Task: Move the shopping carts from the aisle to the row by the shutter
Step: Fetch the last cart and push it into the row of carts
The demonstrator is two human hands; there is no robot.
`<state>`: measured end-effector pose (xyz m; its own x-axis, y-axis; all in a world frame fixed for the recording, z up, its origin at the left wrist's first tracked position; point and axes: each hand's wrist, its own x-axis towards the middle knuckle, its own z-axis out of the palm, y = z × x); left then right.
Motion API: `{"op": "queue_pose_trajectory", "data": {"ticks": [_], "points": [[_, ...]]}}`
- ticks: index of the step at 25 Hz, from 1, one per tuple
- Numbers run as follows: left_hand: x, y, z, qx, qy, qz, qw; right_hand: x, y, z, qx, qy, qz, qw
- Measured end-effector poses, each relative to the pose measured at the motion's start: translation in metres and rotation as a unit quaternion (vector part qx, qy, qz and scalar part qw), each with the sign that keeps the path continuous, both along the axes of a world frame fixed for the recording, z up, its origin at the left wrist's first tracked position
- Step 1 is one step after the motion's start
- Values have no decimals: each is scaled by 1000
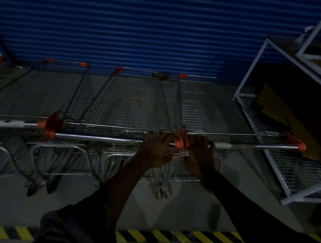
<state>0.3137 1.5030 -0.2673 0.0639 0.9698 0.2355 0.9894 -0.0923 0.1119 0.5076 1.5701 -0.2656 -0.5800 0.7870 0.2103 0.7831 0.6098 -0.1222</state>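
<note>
evidently the carts are sitting side by side with their noses to the ribbed blue shutter (147, 22), and the person is standing behind them. the left hand (157, 148) is curling over the chrome bar of the middle cart (129, 105), right beside its orange cap (181, 141). the right hand (200, 154) is wrapping the near end of the right cart (195, 109)'s bar, just across that cap. both hands are clamping on rather than lying flat, probably because holding two neighbouring bars where they meet is letting the person nudge both carts level in the row. the baskets are thin wire mesh, tapering toward the front. the bars are smooth shiny tube with matte plastic ends. a white mesh rack (298, 174) is crowding the right cart's side. striped tape (179, 237) is running across the floor behind.
</note>
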Motion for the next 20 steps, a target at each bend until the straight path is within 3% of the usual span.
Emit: {"op": "queue_pose_trajectory", "data": {"ticks": [4,8,13,16,20], "points": [[-58,-67,2,50,-20,32,998,-53,-66,11,60,50,11,997],[-134,-128,7,66,-3,88,994,-149,-124,21,22,84,62,994],[-201,-170,9,-4,14,115,993,-229,-157,25,-49,70,125,988],[-209,-172,11,-39,-43,90,994,-261,-154,22,-74,46,144,986],[-236,-174,31,60,-95,116,987,-303,-145,27,-109,94,143,979]]}}
